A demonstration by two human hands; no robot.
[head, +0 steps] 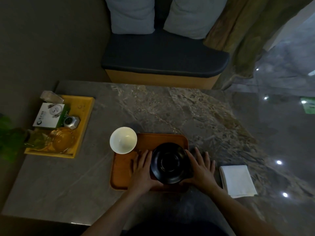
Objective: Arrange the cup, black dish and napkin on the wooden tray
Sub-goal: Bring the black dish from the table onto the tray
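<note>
Hands: we count two. The left hand [142, 169] and right hand [201, 169] lie flat, one on each side of the dish [170, 163], fingers spread and pointing away from us.
Fingers: apart on both hands, clamped on nothing. Both palms press in at the dish's near rim; we cannot tell whether the thumbs, hidden under that rim, touch it.
Dish: one, black and round, on the right half of the tray [122, 172], between the two hands. In this dim light we cannot tell whether it stands upright or upside down.
Tray: one, wooden, near the table's front edge. Its near right corner is hidden by the right hand and the dish.
Napkin: one [237, 180], white and folded, on the table [170, 108] just right of the right hand, off the tray.
Cup: one [123, 140], white, mouth up, at the tray's far left corner, overlapping its rim; we cannot tell whether it sits fully on the tray. It is well apart from the left fingers.
Yellow tray: one [85, 116], far left, holding a box [48, 115], a glass ashtray [63, 140] and a small metal thing we cannot make out.
Plant: green [10, 135], blurred, cut off at the left edge.
Bench: one [163, 55], beyond the table, with two pillows [133, 14] cut off at the top.
</note>
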